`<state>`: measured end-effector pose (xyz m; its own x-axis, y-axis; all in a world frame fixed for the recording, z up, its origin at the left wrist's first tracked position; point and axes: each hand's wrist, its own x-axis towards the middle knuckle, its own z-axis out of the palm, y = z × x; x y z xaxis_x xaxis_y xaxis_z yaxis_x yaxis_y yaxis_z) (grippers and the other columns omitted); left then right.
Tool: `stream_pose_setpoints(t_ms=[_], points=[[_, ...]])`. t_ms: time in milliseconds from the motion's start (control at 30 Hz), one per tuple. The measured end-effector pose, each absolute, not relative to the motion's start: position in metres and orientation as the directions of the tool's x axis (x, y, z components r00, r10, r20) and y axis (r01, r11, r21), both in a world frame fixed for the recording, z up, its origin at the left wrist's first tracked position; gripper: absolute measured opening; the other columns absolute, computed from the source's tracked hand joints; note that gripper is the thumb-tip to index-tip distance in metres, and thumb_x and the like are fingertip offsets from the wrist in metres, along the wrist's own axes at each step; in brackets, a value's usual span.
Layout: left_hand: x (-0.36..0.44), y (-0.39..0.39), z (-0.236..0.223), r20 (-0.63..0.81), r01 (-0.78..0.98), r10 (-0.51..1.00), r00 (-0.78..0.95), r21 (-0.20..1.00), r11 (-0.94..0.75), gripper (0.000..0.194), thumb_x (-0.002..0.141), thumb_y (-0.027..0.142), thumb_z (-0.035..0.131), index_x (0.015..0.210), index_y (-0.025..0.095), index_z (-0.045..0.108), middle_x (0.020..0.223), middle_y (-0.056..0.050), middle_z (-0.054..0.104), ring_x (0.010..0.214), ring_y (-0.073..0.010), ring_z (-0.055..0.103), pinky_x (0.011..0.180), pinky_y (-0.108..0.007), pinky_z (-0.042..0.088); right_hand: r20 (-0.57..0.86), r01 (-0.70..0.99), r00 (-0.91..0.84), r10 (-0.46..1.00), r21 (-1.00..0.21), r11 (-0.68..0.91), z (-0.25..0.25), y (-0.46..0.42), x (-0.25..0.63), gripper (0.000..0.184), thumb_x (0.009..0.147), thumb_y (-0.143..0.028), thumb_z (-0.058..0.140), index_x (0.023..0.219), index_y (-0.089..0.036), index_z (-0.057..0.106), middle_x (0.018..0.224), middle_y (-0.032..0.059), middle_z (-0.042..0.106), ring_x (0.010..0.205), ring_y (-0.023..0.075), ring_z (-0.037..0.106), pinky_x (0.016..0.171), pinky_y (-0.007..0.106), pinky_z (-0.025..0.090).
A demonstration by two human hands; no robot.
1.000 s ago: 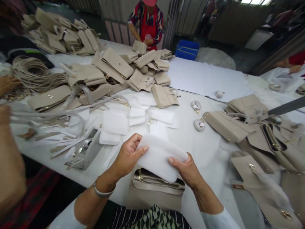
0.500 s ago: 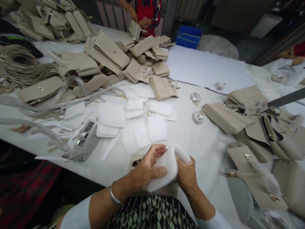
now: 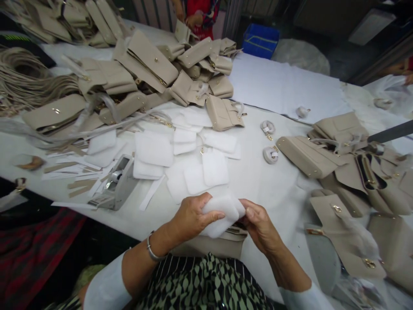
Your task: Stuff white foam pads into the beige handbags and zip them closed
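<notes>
White foam pad (image 3: 222,215) sits folded and squeezed between the person's hands, just above the open, zipped top of a beige handbag (image 3: 209,247) at the near edge of the white-covered table (image 3: 274,189). The left hand (image 3: 193,217), with a metal bangle (image 3: 152,251) on its wrist, clamps the pad's left side. The right hand (image 3: 260,226) clamps its right side, close against the left. Flat white foam pieces (image 3: 151,148) lie farther out beside a tape dispenser (image 3: 114,183). A heap of beige handbags (image 3: 145,60) spreads across the far left, with beige bag panels (image 3: 342,241) to the right and coiled beige straps (image 3: 22,82) at left. Beyond the table, a co-worker (image 3: 200,13) stands near a blue crate (image 3: 260,41).
</notes>
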<state>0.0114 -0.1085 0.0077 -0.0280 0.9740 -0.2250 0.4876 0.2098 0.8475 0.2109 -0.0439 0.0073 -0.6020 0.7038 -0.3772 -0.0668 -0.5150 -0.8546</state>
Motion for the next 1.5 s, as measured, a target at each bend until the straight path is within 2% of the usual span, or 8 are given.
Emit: stream_pose_setpoints(t_ms=[233, 500, 633, 800, 967, 1133, 1267, 1500], points=[[0.025, -0.102, 0.0, -0.087, 0.781, 0.996, 0.037, 0.624, 0.025, 0.04, 0.074, 0.058, 0.059, 0.07, 0.018, 0.057, 0.06, 0.0, 0.057, 0.057, -0.0158, 0.051, 0.054, -0.027, 0.036, -0.545, 0.342, -0.656, 0.523, -0.832, -0.438, 0.016, -0.034, 0.203, 0.045, 0.064, -0.039, 0.076, 0.097, -0.016, 0.057, 0.081, 0.0002, 0.059, 0.073, 0.0145, 0.055, 0.06, 0.023, 0.049], [0.0, -0.144, -0.024, 0.287, 0.79, 0.957, 0.043, 0.577, -0.209, 0.044, 0.083, 0.036, 0.056, 0.121, 0.014, 0.048, 0.112, -0.014, 0.059, 0.103, -0.0252, 0.052, 0.088, -0.038, 0.041, -0.467, 0.14, -0.35, 0.812, -0.883, -0.448, -0.006, -0.044, 0.218, 0.039, 0.071, -0.038, 0.071, 0.1, -0.017, 0.056, 0.086, 0.0023, 0.062, 0.073, 0.0168, 0.058, 0.053, 0.028, 0.057], [-0.001, -0.182, -0.043, 0.194, 0.852, 0.958, 0.21, 0.444, -0.276, 0.028, 0.087, 0.021, 0.049, 0.114, 0.019, 0.055, 0.107, -0.009, 0.062, 0.105, -0.0256, 0.051, 0.088, -0.04, 0.038, -0.456, -0.021, -0.125, 0.881, -0.887, -0.462, -0.014, -0.038, 0.243, 0.041, 0.069, -0.033, 0.074, 0.103, -0.017, 0.058, 0.096, 0.0048, 0.064, 0.071, 0.0164, 0.06, 0.046, 0.024, 0.054], [0.018, -0.188, -0.055, 0.024, 0.943, 0.987, 0.161, 0.292, -0.161, 0.028, 0.089, 0.019, 0.044, 0.114, 0.018, 0.056, 0.106, -0.01, 0.062, 0.11, -0.0303, 0.047, 0.087, -0.045, 0.036, -0.563, -0.146, -0.253, 0.787, -0.782, -0.606, -0.013, -0.054, 0.246, 0.035, 0.071, -0.035, 0.072, 0.098, -0.016, 0.061, 0.089, 0.0056, 0.066, 0.064, 0.0148, 0.059, 0.041, 0.021, 0.05], [0.023, -0.17, -0.05, -0.049, 0.938, 0.984, 0.169, 0.316, -0.145, 0.019, 0.086, 0.013, 0.045, 0.094, 0.017, 0.062, 0.104, -0.009, 0.062, 0.122, -0.032, 0.039, 0.1, -0.054, 0.027, -0.588, -0.047, -0.374, 0.717, -0.76, -0.648, -0.018, -0.071, 0.229, 0.04, 0.07, -0.04, 0.073, 0.098, -0.015, 0.059, 0.087, 0.0067, 0.066, 0.066, 0.0177, 0.06, 0.042, 0.025, 0.051], [0.018, -0.167, -0.049, -0.048, 0.911, 0.973, 0.224, 0.365, -0.192, 0.023, 0.082, 0.015, 0.052, 0.102, 0.023, 0.062, 0.119, -0.007, 0.058, 0.135, -0.0355, 0.022, 0.107, -0.065, 0.009, -0.294, 0.39, -0.31, 0.904, -0.907, -0.161, -0.02, -0.077, 0.226, 0.036, 0.074, -0.039, 0.068, 0.101, -0.018, 0.057, 0.082, 0.0026, 0.064, 0.07, 0.0167, 0.059, 0.06, 0.027, 0.053], [0.016, -0.173, -0.054, -0.038, 0.905, 0.974, 0.222, 0.381, -0.191, 0.032, 0.082, 0.017, 0.054, 0.112, 0.027, 0.06, 0.123, -0.007, 0.055, 0.138, -0.0366, 0.014, 0.107, -0.066, 0.005, -0.044, 0.556, -0.556, 0.83, -0.762, 0.332, -0.019, -0.089, 0.241, 0.028, 0.08, -0.032, 0.061, 0.106, -0.021, 0.055, 0.094, 0.0039, 0.066, 0.078, 0.017, 0.062, 0.073, 0.027, 0.051], [0.019, -0.168, -0.044, -0.053, 0.897, 0.968, 0.244, 0.391, -0.205, 0.018, 0.081, 0.016, 0.052, 0.095, 0.022, 0.063, 0.131, -0.007, 0.05, 0.139, -0.0339, 0.012, 0.11, -0.062, 0.005, 0.11, 0.621, -0.706, 0.7, -0.38, 0.686, -0.031, -0.088, 0.257, 0.026, 0.084, -0.015, 0.045, 0.108, -0.015, 0.055, 0.091, 0.0082, 0.067, 0.079, 0.02, 0.063, 0.073, 0.031, 0.049]])
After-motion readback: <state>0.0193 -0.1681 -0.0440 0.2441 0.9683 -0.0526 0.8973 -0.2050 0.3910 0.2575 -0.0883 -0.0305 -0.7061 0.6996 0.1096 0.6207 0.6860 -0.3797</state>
